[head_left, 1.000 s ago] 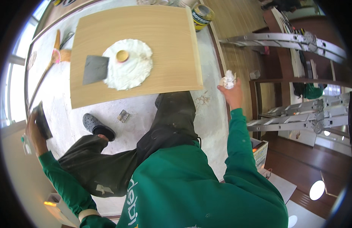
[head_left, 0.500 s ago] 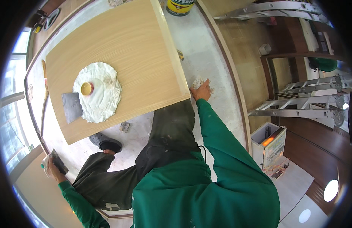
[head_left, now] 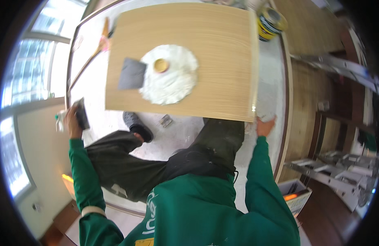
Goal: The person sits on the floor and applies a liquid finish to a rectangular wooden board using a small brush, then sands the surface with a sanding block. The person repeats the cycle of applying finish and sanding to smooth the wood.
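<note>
Holding a dark flat tool at the left of the frame in the head view, I have my left hand wrapped around its near edge, probably to leave the far face free. My right hand is well apart, right of centre, just beside the lower right corner of the wood-grain tabletop; blur hides whether it grips anything or touches that corner. In the upper middle, a round white putty-like mass lies flat on the tabletop, perhaps there to be within reach of both hands. A small gold round piece sits on it, and a grey square sheet meets its left edge, seemingly kept handy. A yellow-and-black can stands upper right, beside the tabletop, likely out of my way.
</note>
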### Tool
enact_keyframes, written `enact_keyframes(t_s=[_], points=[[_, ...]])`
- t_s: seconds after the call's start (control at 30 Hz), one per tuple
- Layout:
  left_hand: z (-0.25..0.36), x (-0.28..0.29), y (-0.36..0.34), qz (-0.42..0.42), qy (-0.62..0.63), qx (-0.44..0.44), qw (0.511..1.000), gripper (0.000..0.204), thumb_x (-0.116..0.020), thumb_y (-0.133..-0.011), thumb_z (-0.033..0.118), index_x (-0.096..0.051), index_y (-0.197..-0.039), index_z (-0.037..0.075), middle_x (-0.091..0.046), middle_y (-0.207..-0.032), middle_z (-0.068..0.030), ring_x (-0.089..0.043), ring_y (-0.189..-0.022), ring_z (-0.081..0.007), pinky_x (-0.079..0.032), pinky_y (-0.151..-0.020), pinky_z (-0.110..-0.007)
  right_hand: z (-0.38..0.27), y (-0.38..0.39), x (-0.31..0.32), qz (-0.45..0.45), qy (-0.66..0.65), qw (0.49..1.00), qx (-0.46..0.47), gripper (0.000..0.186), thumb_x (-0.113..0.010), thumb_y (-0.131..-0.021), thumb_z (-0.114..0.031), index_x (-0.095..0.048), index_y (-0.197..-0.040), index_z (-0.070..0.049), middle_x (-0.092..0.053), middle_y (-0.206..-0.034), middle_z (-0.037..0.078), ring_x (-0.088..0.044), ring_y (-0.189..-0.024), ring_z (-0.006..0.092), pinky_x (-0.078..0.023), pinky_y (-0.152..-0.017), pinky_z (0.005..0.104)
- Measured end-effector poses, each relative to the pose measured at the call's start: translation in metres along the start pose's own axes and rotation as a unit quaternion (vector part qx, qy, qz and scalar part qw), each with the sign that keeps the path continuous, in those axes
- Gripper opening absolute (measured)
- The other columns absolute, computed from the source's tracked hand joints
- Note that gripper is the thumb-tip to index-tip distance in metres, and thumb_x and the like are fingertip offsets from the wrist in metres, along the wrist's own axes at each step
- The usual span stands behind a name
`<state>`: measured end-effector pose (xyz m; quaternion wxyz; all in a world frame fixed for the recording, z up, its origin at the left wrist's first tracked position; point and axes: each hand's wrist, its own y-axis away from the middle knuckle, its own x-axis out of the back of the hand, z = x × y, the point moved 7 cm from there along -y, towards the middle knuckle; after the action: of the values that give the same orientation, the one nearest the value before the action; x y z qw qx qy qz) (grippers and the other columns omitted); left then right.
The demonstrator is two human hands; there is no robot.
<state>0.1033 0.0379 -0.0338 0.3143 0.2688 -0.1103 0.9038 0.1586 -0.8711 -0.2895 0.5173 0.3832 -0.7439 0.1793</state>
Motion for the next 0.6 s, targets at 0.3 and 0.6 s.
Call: enact_keyframes(t_s=[0.3,0.6], points=[[0.072,-0.021,0.042,-0.023,0.198,0.038,0.979,0.032,-0.072,-0.090,0.022,-0.075,-0.110,-0.002,-0.071,-0.099,-0.0068,-0.057,-0.071,-0.0119,-0.043,-0.060,-0.025,-0.151,0.108,0.183,0.001,-0.272,0.920,0.281,0.040,-0.073,-0.091,-0.008,-0.063,-0.129,0.000,-0.070,-0.118,0.012,-0.069,-0.088,0.0209,-0.055,-0.081,0.0321],[0.092,-0.002,0.060,-0.024,0.217,-0.001,0.976,0.034,-0.071,-0.090,0.018,-0.073,-0.116,-0.005,-0.072,-0.104,-0.0089,-0.063,-0.078,-0.0136,-0.050,-0.069,-0.025,-0.256,0.244,0.088,-0.206,0.015,0.892,0.403,0.107,-0.075,-0.087,-0.034,-0.008,-0.160,0.007,-0.072,-0.099,0.024,-0.072,-0.080,0.0369,-0.057,-0.072,0.0455]])
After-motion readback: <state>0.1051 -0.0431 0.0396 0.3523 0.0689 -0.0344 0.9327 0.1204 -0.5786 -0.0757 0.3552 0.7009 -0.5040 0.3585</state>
